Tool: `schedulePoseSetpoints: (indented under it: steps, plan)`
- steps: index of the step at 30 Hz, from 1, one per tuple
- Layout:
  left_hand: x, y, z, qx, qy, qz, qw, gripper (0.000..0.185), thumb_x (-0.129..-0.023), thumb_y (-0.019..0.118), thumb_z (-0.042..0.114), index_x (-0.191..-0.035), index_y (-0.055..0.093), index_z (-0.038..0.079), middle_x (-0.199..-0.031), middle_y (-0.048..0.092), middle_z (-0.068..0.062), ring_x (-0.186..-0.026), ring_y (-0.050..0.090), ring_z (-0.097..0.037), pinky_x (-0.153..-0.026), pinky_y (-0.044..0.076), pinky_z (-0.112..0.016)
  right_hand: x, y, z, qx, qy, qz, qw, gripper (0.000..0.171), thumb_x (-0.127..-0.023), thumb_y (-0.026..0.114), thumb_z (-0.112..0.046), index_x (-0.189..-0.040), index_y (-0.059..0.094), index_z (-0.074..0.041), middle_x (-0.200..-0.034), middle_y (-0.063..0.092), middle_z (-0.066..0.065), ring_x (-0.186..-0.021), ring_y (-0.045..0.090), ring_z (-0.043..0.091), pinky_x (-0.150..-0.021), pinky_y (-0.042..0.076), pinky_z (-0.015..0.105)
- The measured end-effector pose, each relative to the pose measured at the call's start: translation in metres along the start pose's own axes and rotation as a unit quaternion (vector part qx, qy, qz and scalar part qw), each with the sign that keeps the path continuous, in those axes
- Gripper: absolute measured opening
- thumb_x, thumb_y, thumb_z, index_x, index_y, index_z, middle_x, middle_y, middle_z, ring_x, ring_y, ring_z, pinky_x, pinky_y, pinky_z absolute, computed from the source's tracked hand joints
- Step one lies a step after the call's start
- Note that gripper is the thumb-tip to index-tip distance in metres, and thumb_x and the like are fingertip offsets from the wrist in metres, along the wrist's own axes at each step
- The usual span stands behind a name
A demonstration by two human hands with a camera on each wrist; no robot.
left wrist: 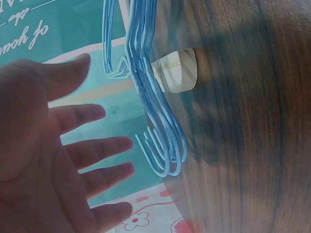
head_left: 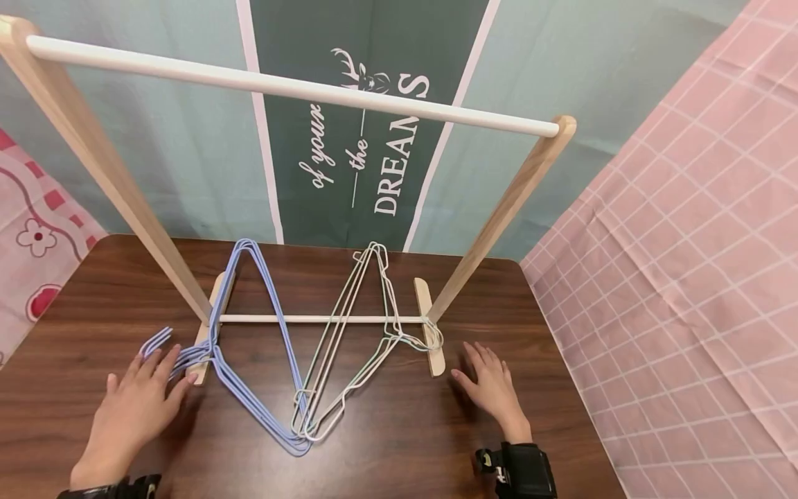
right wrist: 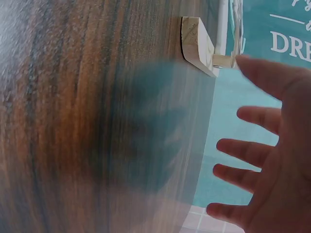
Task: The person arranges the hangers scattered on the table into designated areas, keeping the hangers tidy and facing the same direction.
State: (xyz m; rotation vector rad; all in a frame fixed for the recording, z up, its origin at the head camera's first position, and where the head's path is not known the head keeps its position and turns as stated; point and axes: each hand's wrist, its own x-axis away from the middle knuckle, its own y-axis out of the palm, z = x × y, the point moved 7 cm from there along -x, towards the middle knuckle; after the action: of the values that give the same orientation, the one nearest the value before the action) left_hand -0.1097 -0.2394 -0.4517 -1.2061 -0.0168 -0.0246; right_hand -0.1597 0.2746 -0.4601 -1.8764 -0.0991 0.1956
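Observation:
A stack of blue wire hangers (head_left: 249, 346) lies on the brown table (head_left: 386, 443), hooks (head_left: 156, 341) pointing left across the rack's left foot. Beside it lies a stack of white and pale green hangers (head_left: 349, 346), hooks at the rack's right foot (head_left: 430, 336). My left hand (head_left: 134, 409) hovers open, fingers spread, just beside the blue hooks (left wrist: 163, 150); whether it touches them is unclear. My right hand (head_left: 492, 388) is open, palm down, just right of the right foot (right wrist: 197, 43), holding nothing.
A wooden clothes rack with a white top rail (head_left: 293, 86) and a low crossbar (head_left: 318, 319) stands on the table's far half. A green banner hangs behind, pink cloth at the left and right. The table's edge runs close on the right.

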Motion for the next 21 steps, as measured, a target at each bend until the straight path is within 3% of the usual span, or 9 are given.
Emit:
schedulePoseSetpoints:
  steps: [5,9,16,21]
  plan:
    - [-0.001,-0.01,0.005,-0.012,0.021,0.061,0.9979,0.05,-0.09,0.057,0.027,-0.123,0.044,-0.008,-0.115,0.045,-0.037,-0.102,0.042,-0.055,-0.077,0.03,-0.07,-0.002,-0.005,-0.002,0.002,-0.001,0.016,1.0,0.057,-0.082,0.068,-0.024,-0.128,0.047,0.002,-0.125,0.048,0.029,-0.113,0.046,0.044,-0.088,0.036,0.059]
    - [-0.002,-0.014,0.006,-0.006,0.02,0.06,0.9979,0.046,-0.087,0.061,0.02,-0.119,0.046,-0.009,-0.105,0.05,-0.038,-0.091,0.049,-0.055,-0.07,0.037,-0.064,-0.003,-0.006,-0.004,-0.001,0.015,0.01,1.0,0.053,-0.084,0.066,-0.024,-0.127,0.048,0.003,-0.118,0.052,0.029,-0.106,0.05,0.044,-0.083,0.041,0.055]
    - [-0.014,-0.023,-0.005,0.011,-0.024,-0.021,0.9994,0.047,-0.09,0.056,0.028,-0.119,0.046,-0.008,-0.096,0.052,-0.041,-0.081,0.052,-0.056,-0.058,0.04,-0.06,-0.003,-0.013,-0.009,-0.007,0.023,0.025,0.999,0.047,-0.085,0.065,-0.023,-0.121,0.054,0.004,-0.11,0.057,0.027,-0.099,0.055,0.042,-0.077,0.045,0.053]
    - [-0.028,-0.03,-0.009,0.022,-0.02,-0.065,0.9975,0.056,-0.091,0.053,0.036,-0.121,0.044,-0.01,-0.098,0.051,-0.041,-0.082,0.051,-0.056,-0.057,0.041,-0.059,-0.004,-0.015,-0.011,0.001,0.025,0.023,0.999,0.045,-0.085,0.065,-0.024,-0.118,0.055,0.005,-0.108,0.059,0.026,-0.097,0.056,0.041,-0.076,0.046,0.052]
